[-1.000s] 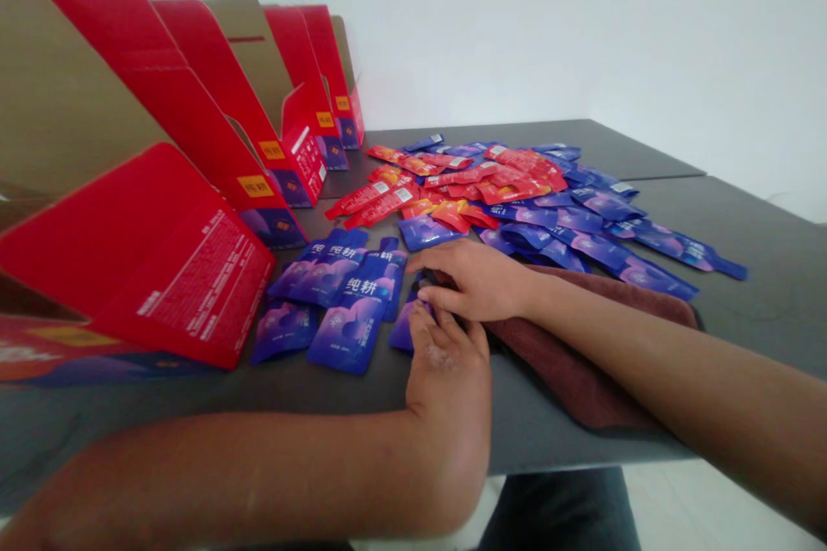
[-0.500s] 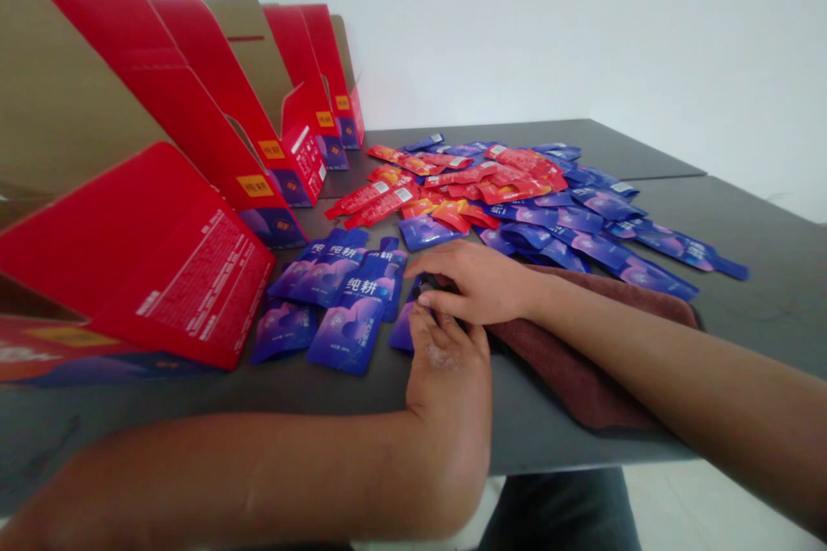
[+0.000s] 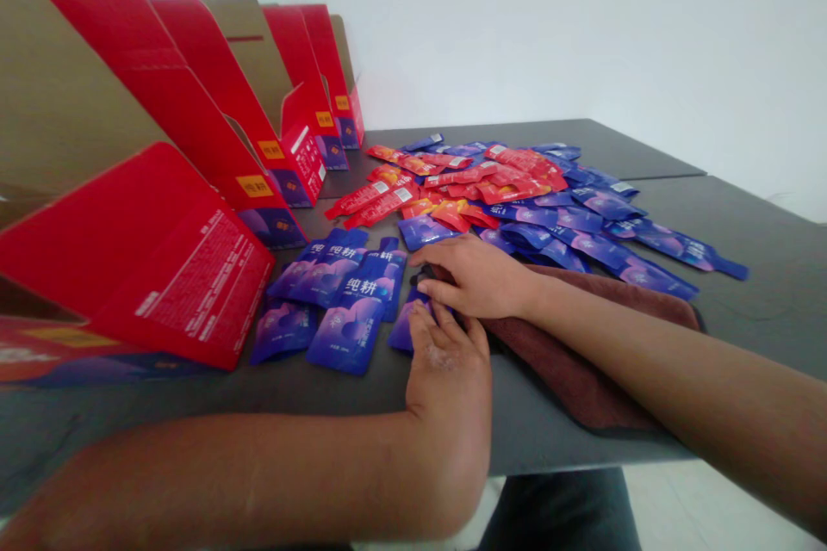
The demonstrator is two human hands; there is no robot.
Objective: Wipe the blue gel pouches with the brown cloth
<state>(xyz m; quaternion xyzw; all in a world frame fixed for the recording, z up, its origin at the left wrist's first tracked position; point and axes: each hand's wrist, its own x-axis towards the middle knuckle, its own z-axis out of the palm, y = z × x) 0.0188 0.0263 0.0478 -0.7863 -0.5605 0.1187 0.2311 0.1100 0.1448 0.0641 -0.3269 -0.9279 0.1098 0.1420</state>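
Note:
A blue-purple pouch (image 3: 401,329) lies on the table just right of a small group, partly covered by both my hands. My left hand (image 3: 449,357) is bent in from below, its fingers closed on this pouch; their tips disappear under my other hand. My right hand (image 3: 481,275) arches over the pouch's top end, with thumb and index finger curled around it. Dark material shows between that thumb and finger, too shaded to make out. Beside them on the left, several matching blue pouches (image 3: 352,323) lie overlapping, printed side up.
Red open cartons (image 3: 187,275) stand in a row at left. Behind my hands spreads a pile of red sachets (image 3: 491,176) and blue pouches (image 3: 600,258). A folded brown cloth (image 3: 581,370) lies under my right forearm on the dark table (image 3: 310,400).
My right hand has shifted very slightly, its thumb and fingers moving a little over the pouch's top. My left hand, the pouches and the cartons look unchanged.

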